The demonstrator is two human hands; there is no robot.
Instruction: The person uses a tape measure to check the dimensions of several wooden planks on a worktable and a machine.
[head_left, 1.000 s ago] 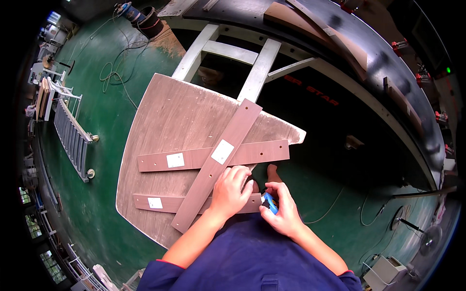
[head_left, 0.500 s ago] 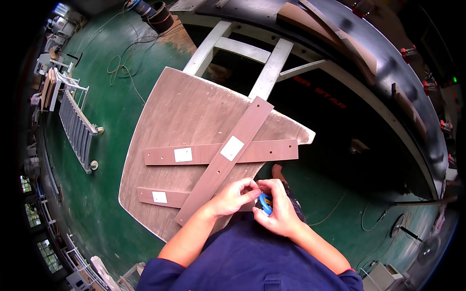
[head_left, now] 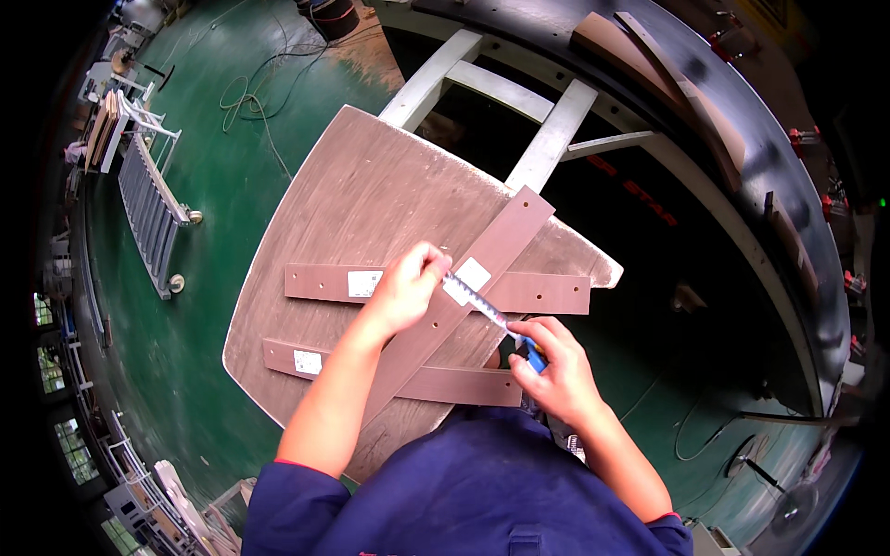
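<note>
My right hand (head_left: 562, 372) is closed around the blue case of a tape measure (head_left: 535, 356). Its pale marked blade (head_left: 482, 305) stretches up and left to my left hand (head_left: 406, 287), whose fingers pinch the free end. Beneath the blade lies a long brown wooden strip (head_left: 506, 230) with drilled holes and a white label, set diagonally. It crosses over a second strip (head_left: 549, 293), and a third strip (head_left: 459, 385) lies nearer me, partly under the diagonal one. All three rest on a worn, light-edged wooden board (head_left: 362, 199).
Beyond the board, a white frame (head_left: 547, 139) joins a large, curved dark table (head_left: 686, 51) carrying curved wooden pieces (head_left: 640, 69) and red clamps. A wheeled rack (head_left: 151, 208) stands left on the green floor, where a cable (head_left: 246, 104) lies coiled near a dark bucket (head_left: 332, 17).
My hands have moved apart, drawing the blade out between them. The left hand went up over the strips; the right shifted slightly right with the case. The view has shifted a little.
</note>
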